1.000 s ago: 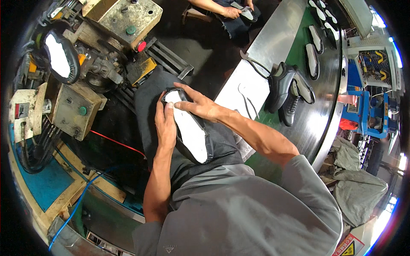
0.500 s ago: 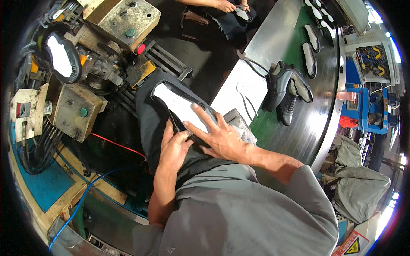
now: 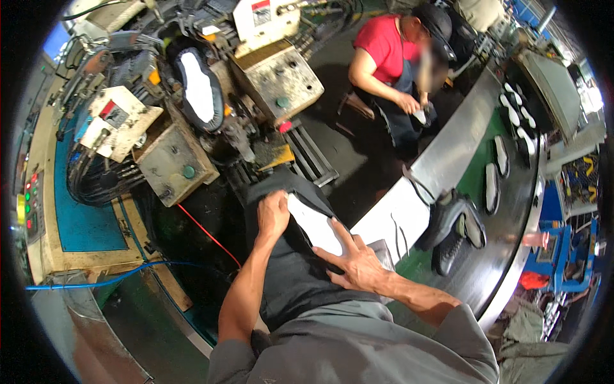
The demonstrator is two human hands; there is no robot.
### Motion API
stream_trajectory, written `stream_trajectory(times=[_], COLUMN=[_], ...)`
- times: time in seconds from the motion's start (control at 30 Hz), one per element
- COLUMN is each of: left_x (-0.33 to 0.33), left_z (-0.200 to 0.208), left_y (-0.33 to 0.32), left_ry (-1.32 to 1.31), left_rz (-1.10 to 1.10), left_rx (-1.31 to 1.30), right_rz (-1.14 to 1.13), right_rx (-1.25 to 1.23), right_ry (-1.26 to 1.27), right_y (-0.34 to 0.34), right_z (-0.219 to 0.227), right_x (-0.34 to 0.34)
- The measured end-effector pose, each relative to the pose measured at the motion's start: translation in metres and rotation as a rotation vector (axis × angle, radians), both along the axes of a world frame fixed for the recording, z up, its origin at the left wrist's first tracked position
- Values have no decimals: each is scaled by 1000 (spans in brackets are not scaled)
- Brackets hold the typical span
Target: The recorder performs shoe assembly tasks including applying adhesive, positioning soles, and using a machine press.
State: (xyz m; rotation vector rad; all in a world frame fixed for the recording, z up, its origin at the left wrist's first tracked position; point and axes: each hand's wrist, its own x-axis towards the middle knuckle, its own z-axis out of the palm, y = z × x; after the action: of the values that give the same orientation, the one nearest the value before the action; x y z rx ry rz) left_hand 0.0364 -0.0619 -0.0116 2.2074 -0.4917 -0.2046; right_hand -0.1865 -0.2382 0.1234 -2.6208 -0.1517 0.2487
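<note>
A black shoe upper point(image 3: 300, 224) with a white insole board point(image 3: 317, 224) facing up lies across my lap. My left hand point(image 3: 274, 214) is closed on its rim at the far end, knuckles up, with the fingertips hidden. Around the nearer end, my right hand point(image 3: 359, 264) grips the upper, two fingers spread over the white board and the other fingers lower at its side. The underside of the upper is out of sight against my dark trousers.
Ahead left stands a machine with control boxes point(image 3: 173, 163), holding another shoe upper point(image 3: 199, 89). Black shoes point(image 3: 451, 246) and several uppers stand on the green conveyor point(image 3: 476, 150) at right. Laces lie on a white sheet point(image 3: 398, 214). A co-worker in red point(image 3: 378, 51) sits ahead, handling a shoe.
My left hand has moved from the upper's near side edge to its far end. The right hand stays around the near end. The view has swung, bringing the co-worker more fully into sight.
</note>
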Motion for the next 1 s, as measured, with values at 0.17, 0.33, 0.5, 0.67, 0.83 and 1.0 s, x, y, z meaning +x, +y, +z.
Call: stream_trajectory(times=[0.17,0.33,0.5,0.67,0.83,1.0], left_x=[38,211,293,235,100,2], left_z=[25,89,155,155,163,103], left_y=[20,80,69,106,144,177], left_ry=[706,400,591,503,604,749], left_rz=[193,487,125,94,158,588], left_rx=[-595,-948,-1158,-1154,-1294,-1278], right_rz=[-23,-150,-117,-8,-2,-47], right_rx=[123,132,69,72,84,100], right_ry=[-29,-26,-307,-480,-549,-605], right_y=[-27,-31,-19,9,50,79], right_z=[8,62,96,116,105,57], right_x=[21,58,149,273,379,423])
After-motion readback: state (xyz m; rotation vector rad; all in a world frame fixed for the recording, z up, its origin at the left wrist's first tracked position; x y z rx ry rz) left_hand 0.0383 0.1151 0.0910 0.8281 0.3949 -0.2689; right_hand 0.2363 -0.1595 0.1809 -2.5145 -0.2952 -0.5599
